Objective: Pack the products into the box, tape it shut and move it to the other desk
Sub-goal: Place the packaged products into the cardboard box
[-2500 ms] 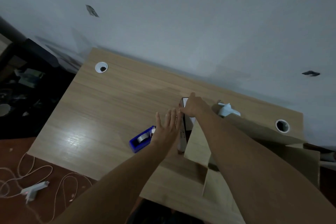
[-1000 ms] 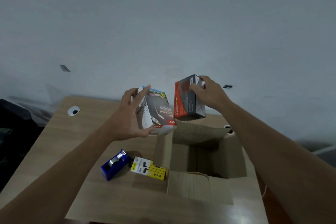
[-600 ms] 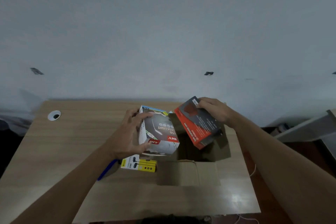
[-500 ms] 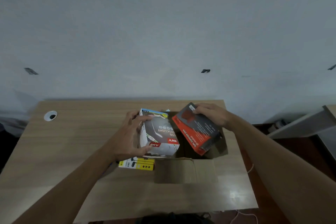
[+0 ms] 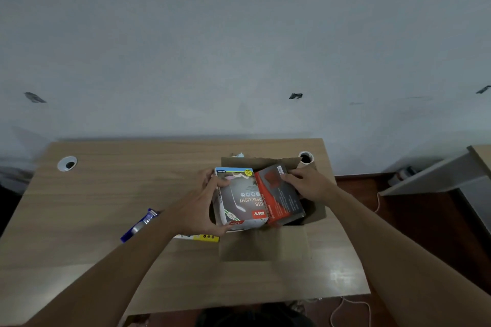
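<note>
Since a moment earlier I had brought both products lower, so that they sat side by side in the mouth of the cardboard box (image 5: 265,245) instead of being held above it. From the head view, my left hand (image 5: 198,208) was clamped around the left side of the white USB desk light carton (image 5: 240,200), thumb at its near edge and fingers curled over its far corner. My right hand (image 5: 309,184) gripped the far end of the red-and-black carton (image 5: 281,195), which leaned tilted against the white one, touching it. Left of the box, just beside its near flap, lay the yellow earphone pack (image 5: 203,237), and farther left the blue tape dispenser (image 5: 138,225), both on the wooden desk (image 5: 106,194). I judged the packing step to be under way, early in the task. Next I would need to settle both cartons flat inside, let go, then fetch the yellow pack.
</note>
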Demonstrator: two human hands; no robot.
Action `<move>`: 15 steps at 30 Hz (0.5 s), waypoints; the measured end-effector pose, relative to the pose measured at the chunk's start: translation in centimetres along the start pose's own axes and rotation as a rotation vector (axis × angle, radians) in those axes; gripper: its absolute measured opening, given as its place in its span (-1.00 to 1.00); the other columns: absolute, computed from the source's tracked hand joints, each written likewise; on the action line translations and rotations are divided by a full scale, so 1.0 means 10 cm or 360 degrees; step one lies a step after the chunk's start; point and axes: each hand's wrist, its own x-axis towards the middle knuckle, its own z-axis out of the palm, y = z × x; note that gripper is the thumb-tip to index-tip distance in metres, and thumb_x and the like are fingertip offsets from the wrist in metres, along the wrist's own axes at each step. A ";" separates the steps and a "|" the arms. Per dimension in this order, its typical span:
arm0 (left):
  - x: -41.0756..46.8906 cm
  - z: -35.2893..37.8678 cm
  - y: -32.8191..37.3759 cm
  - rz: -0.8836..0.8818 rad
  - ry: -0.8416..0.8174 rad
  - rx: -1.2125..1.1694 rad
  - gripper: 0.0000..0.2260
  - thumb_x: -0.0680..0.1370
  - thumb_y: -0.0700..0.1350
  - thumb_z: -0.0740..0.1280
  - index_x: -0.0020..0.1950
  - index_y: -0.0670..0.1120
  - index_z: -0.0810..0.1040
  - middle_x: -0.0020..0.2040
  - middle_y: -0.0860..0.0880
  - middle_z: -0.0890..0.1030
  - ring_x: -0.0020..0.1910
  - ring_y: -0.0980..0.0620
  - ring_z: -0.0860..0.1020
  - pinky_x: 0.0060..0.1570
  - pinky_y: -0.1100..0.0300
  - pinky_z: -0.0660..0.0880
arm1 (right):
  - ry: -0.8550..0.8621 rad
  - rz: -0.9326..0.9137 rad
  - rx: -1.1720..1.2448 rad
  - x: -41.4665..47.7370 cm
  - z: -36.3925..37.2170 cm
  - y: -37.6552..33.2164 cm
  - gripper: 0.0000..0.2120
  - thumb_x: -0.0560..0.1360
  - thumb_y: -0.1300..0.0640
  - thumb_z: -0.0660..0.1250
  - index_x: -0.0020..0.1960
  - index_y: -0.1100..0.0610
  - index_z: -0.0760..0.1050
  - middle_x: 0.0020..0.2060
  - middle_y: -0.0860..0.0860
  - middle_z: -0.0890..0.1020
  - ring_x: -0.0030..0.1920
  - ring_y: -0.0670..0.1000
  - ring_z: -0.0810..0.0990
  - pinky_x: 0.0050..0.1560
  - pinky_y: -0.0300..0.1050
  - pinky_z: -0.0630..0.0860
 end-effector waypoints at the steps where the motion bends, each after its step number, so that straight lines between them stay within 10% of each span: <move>1: 0.03 0.03 0.00 0.0002 -0.0016 0.0003 0.06 0.26 0.35 0.61 0.62 0.01 0.23 0.43 0.30 0.00 0.39 0.12 0.43 0.27 0.41 0.40 | 0.0030 -0.0002 -0.0055 0.02 0.01 0.03 -0.51 0.60 -0.37 0.25 0.19 0.00 0.65 -0.01 -0.05 0.77 -0.01 -0.07 0.75 0.08 -0.01 0.70; 9: 0.20 0.16 -0.01 -0.0050 -0.0105 0.0022 0.07 0.30 0.31 0.65 0.63 0.01 0.18 0.54 0.15 0.03 0.44 0.05 0.40 0.30 0.23 0.54 | 0.0245 -0.0054 -0.0246 -0.04 0.12 0.13 -0.64 0.73 -0.19 0.14 0.19 0.05 0.53 -0.10 -0.10 0.67 -0.10 -0.13 0.68 -0.24 -0.30 0.50; 15: 0.25 0.13 0.03 -0.0056 -0.0099 0.0012 0.03 0.34 0.27 0.67 0.63 0.01 0.19 0.50 0.23 0.06 0.43 0.08 0.41 0.24 0.31 0.49 | 0.0400 -0.0039 -0.0499 0.07 0.15 0.25 -0.71 0.73 -0.01 0.15 0.19 0.14 0.55 -0.03 0.10 0.69 -0.02 0.13 0.67 -0.05 0.01 0.58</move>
